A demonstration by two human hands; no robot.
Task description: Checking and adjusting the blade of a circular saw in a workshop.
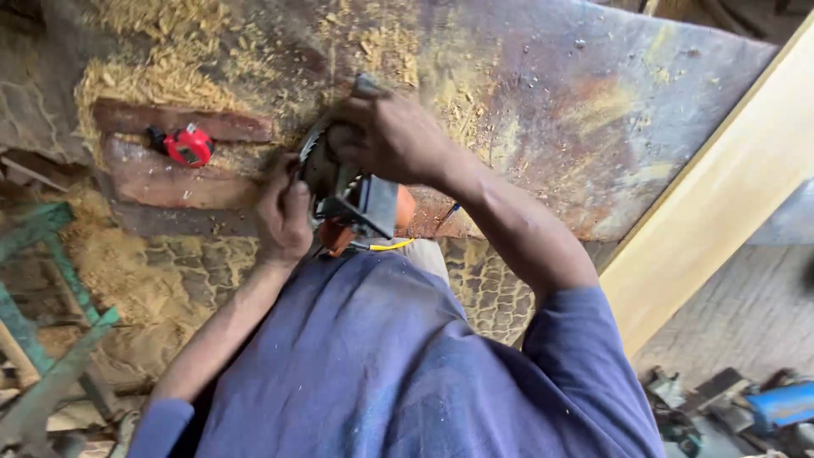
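A hand-held circular saw (354,197) with a dark metal guard and an orange body sits close to my chest, at the near edge of a worn, rust-stained bench top (560,102). My right hand (386,136) grips the top of the saw. My left hand (284,212) is closed on its left side, by the blade guard. A yellow cord (386,247) runs from under the saw. A red tape measure (188,146) lies on reddish wooden boards (182,178) to the left of my hands.
Sawdust and shavings (161,76) cover the bench's left part and the floor below. A long pale plank (721,195) leans diagonally at the right. A green metal frame (42,322) stands at the lower left. Tools, one of them blue (784,403), lie at the lower right.
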